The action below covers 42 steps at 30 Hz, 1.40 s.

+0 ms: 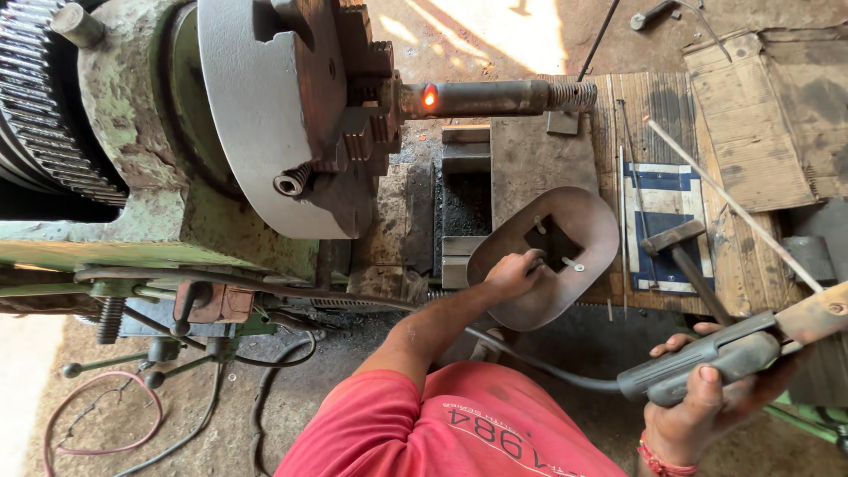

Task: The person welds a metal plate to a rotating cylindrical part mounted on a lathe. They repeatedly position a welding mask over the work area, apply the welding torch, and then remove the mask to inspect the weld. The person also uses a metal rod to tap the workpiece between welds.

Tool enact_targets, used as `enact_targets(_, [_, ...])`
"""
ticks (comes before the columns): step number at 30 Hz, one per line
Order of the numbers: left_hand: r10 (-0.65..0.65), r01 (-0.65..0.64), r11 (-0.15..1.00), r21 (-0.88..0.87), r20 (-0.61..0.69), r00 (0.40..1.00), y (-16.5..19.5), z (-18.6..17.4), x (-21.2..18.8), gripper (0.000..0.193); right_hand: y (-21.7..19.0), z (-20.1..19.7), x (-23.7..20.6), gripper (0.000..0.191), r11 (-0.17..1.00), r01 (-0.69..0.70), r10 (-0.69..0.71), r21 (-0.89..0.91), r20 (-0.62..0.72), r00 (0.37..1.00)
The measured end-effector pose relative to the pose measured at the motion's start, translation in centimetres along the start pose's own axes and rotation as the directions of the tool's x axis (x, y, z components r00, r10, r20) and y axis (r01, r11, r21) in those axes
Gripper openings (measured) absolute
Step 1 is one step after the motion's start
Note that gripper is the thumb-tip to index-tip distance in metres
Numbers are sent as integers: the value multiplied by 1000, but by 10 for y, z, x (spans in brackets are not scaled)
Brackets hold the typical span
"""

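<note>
My left hand (515, 272) grips the handle of a brown oval welding hand shield (574, 225) with a dark square window, held low beside the lathe bed. My right hand (707, 402) is closed around a grey electrode holder (707, 358) at the lower right. A thin welding rod (733, 205) sticks up from the holder toward the upper left. A dark metal shaft (495, 97) is clamped in the big lathe chuck (274, 97). A small spot (430, 97) on the shaft near the chuck jaws glows orange.
A hammer (676, 240) lies on a blue and white sheet on wooden boards (654, 106) right of the lathe bed (459, 190). Cardboard (760, 115) covers the far right floor. Cables (221, 389) and levers (106, 362) trail under the green lathe body at left.
</note>
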<state>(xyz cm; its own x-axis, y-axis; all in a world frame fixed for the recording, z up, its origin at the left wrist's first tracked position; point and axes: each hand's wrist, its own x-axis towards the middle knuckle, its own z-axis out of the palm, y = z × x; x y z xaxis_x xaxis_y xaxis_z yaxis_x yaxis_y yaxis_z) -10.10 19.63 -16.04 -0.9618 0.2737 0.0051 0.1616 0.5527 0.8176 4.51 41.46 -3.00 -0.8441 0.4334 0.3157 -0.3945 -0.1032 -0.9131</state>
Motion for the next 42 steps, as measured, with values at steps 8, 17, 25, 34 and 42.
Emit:
enact_targets(8, [65,-69,997,28,116,991,1,-7,-4,61,-6,14,13,104,998,-26,24,56,37,999])
enact_targets(17, [675,-57,719,693,-676,298,72,-241,-106,37,7,43,33,109,981,-94,68,170,151,986])
enact_targets(25, [300,518,659,545,-822,484,77,-314,-94,84,9,100,65,111,997,-50,34,61,236,971])
enact_targets(34, [262,526,601,602,-770,582,83,-347,-75,75,27,136,90,109,996,-49,30,69,252,967])
enact_targets(42, [327,405,614,678,-685,650,82,-408,-32,64,16,144,83,110,999,0,11,-35,310,951])
